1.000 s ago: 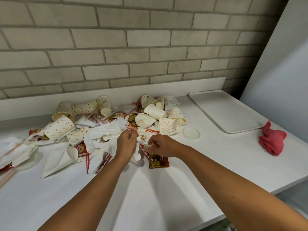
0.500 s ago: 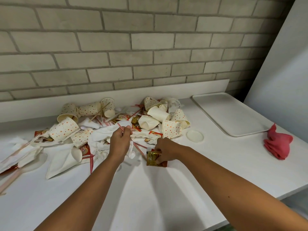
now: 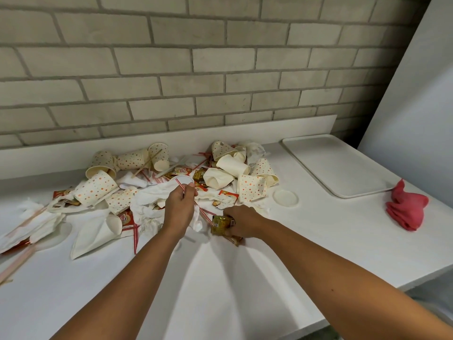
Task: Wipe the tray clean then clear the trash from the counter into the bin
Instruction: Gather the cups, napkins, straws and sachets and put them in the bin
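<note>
As seen from the head, nearest first: two bare forearms reaching in from the lower edge across a bare stretch of white worktop (image 3: 220,278).

Left hand (image 3: 180,208), back upward, fingers curled, pinching a red-and-white straw (image 3: 179,184) between thumb and fingertips. Straw slanting from above the knuckles, under the palm, down toward the right hand.

Right hand (image 3: 241,223) just beside the left, fingers curled round a gold sachet (image 3: 219,224); whether lifted or resting on the worktop, unclear. Brown sachet (image 3: 235,240) flat on the worktop, partly under that hand.

Around and beyond both hands, trash (image 3: 186,171) heaped on the worktop, well apart from the tray:
- crumpled white napkins (image 3: 152,200) under and beside the left hand, with a folded one (image 3: 93,236) nearer, to the left;
- pale straws (image 3: 14,268) at the left edge;
- dotted cups (image 3: 96,188) on their sides, left and back of the heap;
- plain cups (image 3: 232,165) on their sides, right of centre, among more dotted ones;
- red and gold sachets scattered between.

White lid (image 3: 285,198) flat on the worktop, just right of the heap.

Red cloth (image 3: 407,209) bunched near the right edge, near the tray's front corner.

White tray (image 3: 335,165) flat at the far right, bare, reaching back to the upstand.

Grey brick wall (image 3: 220,69) behind.
</note>
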`<state>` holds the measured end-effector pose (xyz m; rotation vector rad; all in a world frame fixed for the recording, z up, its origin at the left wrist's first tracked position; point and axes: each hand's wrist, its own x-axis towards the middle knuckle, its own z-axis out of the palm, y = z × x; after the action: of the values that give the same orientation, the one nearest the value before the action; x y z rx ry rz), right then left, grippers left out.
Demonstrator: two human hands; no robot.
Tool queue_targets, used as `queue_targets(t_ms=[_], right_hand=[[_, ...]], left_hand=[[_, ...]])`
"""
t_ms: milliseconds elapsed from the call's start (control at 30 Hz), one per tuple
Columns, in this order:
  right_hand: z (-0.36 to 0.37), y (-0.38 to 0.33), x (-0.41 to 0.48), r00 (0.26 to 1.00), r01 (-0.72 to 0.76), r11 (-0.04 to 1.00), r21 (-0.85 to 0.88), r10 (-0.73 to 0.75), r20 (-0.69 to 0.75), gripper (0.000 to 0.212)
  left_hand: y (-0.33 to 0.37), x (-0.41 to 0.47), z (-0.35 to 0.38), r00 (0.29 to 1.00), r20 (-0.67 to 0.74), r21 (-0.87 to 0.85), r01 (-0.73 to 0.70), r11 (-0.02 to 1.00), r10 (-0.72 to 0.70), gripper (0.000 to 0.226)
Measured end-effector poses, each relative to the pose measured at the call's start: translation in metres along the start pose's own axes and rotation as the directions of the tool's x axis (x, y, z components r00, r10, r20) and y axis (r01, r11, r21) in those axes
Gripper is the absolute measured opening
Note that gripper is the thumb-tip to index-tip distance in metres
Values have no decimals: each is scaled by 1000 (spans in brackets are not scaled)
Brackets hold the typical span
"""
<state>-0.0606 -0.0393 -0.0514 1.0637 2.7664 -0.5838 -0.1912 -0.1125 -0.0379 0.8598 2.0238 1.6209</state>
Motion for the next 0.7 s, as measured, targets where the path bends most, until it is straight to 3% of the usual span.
queue_targets(t_ms=[133,300,533,700], right_hand=[[-24,5,-22,996,18,980,196,0,-94,14],[-55,31,-66,985,-99,925,368,144,-98,36],[-76,89,-148,934,-355,917,181,337,121,16],[-70,134,-209,830,-512,859,2,493,262,10]], left_hand=[[8,-8,13,1000,10,-38,-14,999,14,28],[26,-33,48,987,147,-89,-56,994,69,23],[49,-109,135,873,465,-141,-94,986,150,17],[47,-186,202,716,685,-134,-60,989,136,20]])
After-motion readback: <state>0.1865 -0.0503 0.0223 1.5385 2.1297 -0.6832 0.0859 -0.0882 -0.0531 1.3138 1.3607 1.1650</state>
